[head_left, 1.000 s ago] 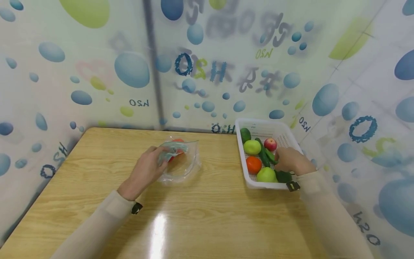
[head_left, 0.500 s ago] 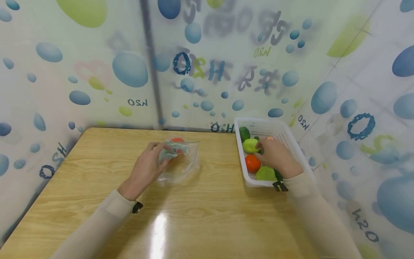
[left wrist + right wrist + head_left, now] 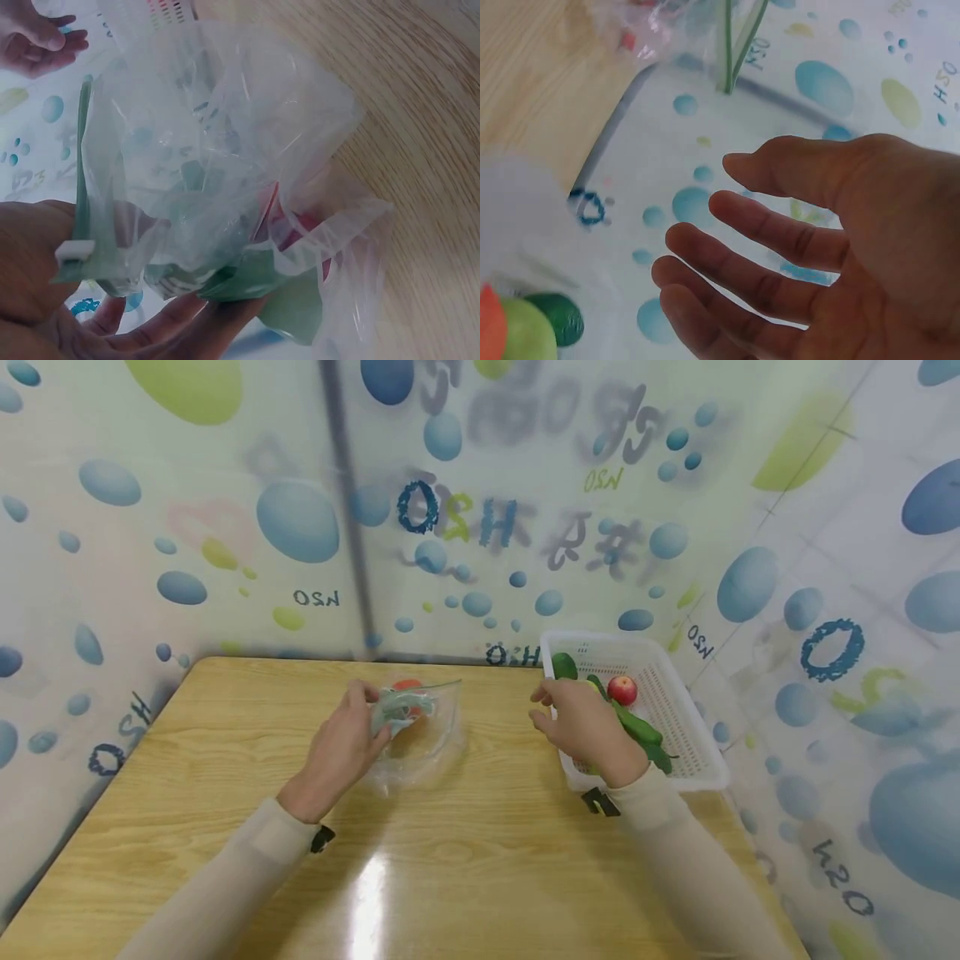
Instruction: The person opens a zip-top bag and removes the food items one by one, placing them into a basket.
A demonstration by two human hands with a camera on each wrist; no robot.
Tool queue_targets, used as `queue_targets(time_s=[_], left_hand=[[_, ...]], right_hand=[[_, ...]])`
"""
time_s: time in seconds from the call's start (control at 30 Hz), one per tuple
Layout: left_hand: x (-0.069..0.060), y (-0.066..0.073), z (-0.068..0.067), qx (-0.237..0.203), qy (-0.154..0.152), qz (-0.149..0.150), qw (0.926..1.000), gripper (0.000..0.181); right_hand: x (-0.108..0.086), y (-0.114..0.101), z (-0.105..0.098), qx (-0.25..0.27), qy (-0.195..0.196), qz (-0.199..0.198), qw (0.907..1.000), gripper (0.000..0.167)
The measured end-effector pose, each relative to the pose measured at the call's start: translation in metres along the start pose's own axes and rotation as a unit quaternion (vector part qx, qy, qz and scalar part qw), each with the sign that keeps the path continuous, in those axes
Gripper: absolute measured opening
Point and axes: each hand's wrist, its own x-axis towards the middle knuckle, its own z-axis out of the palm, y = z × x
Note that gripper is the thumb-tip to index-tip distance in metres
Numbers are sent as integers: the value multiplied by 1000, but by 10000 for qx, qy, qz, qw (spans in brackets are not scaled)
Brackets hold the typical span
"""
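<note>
My left hand (image 3: 341, 747) grips a clear zip bag (image 3: 438, 735) by its green-tinted edge, at the left of the table in the head view. A white slider (image 3: 76, 250) sits on the bag's green zip strip in the left wrist view. Something red (image 3: 407, 684) shows at the bag, partly covered by plastic; its kind is unclear. My right hand (image 3: 588, 718) hangs over the left rim of a white basket (image 3: 693, 735), fingers spread and loosely bent, holding nothing. It hides part of the basket's contents.
In the basket, a red apple (image 3: 622, 690), a long green pepper (image 3: 637, 725) and a dark green, rounded item (image 3: 564, 666) are visible. The basket stands at the right of the wooden table (image 3: 450, 860). Patterned walls (image 3: 480, 527) close off the back and sides.
My right hand has moved left, from the basket's right side across its contents to the left rim. The left hand and bag have stayed nearly in place.
</note>
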Motion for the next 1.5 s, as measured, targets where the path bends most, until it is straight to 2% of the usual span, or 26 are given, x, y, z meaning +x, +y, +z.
queue_targets(time_s=[0.1,0.23,0.4,0.53,0.7,0.83,0.93,1.0,1.13,1.33,1.4,1.5], left_hand=[[2,0,1,6,-67,-71,10000,65],[4,1,2,226,-137,-47,9996,72],[5,2,2,461,-195,47,9987,64],[6,4,4,521,-282,73,9982,58],[8,7,6,545,-494,-76,9973,60],[10,8,7,511,-667,-226,9962,66],[10,8,8,493,-767,-258,9955,69],[10,8,8,520,-831,-263,9948,69],[10,5,9,609,-919,-261,9936,71],[10,1,10,629,-1098,-363,9913,80],[10,0,10,635,-1096,-375,9912,80],[10,-2,11,616,-1057,-345,9919,78]], right_hand=[[1,-14,7,0,88,-270,9996,26],[4,-34,17,23,104,-484,9988,25],[8,-60,30,169,-108,-620,9979,23],[11,-73,45,228,-181,-905,9955,22],[19,-87,63,414,-309,-1184,9916,20],[26,-95,73,101,-21,-1477,9890,18],[30,-99,80,-270,299,-1783,9832,17],[34,-102,84,-473,327,-1980,9785,17],[46,-107,96,-607,-141,-2189,9738,18],[58,-108,116,-535,-937,-1965,9745,21],[61,-107,122,-473,-1055,-1889,9752,24],[66,-104,135,-469,-1021,-1901,9753,32]])
